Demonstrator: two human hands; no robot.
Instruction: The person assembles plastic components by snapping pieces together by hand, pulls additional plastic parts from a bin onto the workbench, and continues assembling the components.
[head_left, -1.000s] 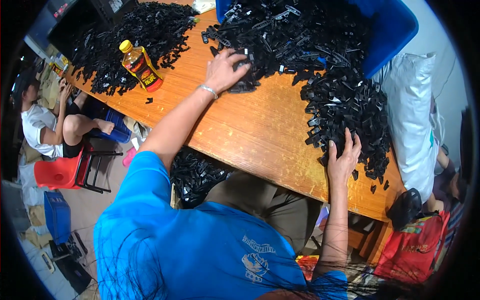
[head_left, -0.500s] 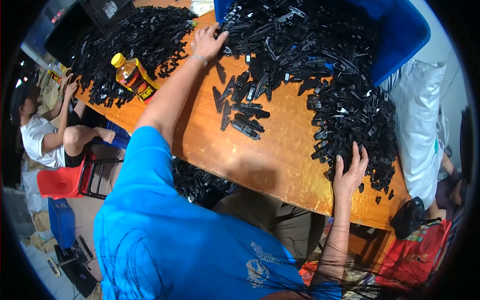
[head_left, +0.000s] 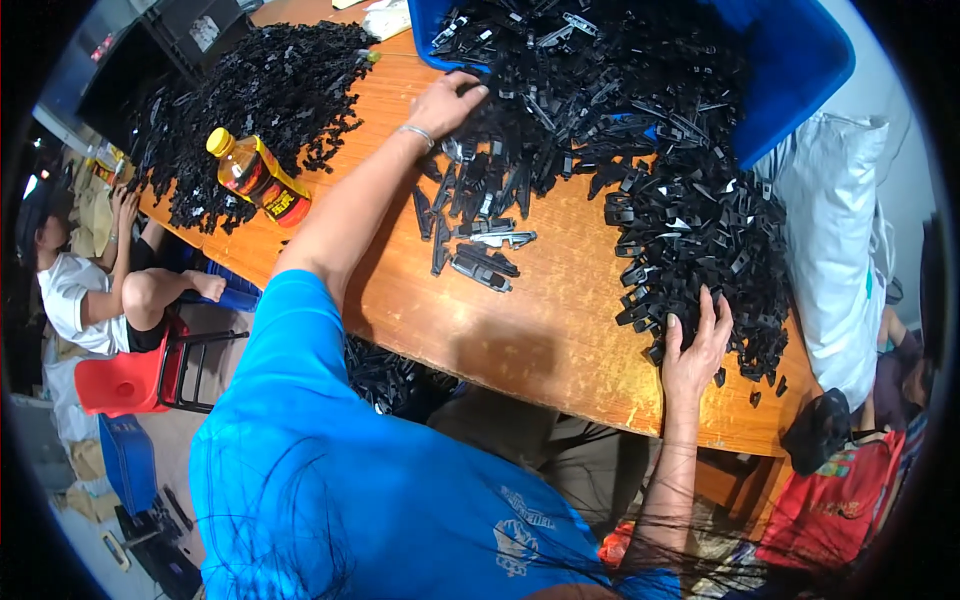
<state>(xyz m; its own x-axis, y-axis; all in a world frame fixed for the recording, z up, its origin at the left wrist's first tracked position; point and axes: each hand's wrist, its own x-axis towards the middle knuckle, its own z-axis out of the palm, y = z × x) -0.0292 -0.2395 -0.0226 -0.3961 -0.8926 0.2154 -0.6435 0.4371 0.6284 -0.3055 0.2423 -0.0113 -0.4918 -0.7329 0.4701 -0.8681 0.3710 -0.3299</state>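
Observation:
My left hand point(head_left: 447, 106) reaches across the table to the near left edge of a blue bin point(head_left: 815, 75). Its fingers stand apart, their tips over black plastic pieces point(head_left: 505, 120) spilling from the bin; I see nothing held in them. Just nearer me lies a loose group of long black plastic parts point(head_left: 480, 268), a few with shiny faces. On the right, my right hand point(head_left: 697, 350) rests with fingers spread against the near edge of a heap of small black clip-like pieces point(head_left: 705, 235). The fingertips touch the heap and hold nothing visible.
A yellow-capped bottle point(head_left: 258, 178) stands left of my left arm, before another heap of small black parts point(head_left: 260, 90). A white sack point(head_left: 835, 250) flanks the table's right side. Beyond the left edge, a person point(head_left: 85, 290) sits near a red chair point(head_left: 125, 383).
My left hand has shifted right and slightly nearer, and more black pieces lie spread below the bin's edge. My right hand stays about where it was at its heap.

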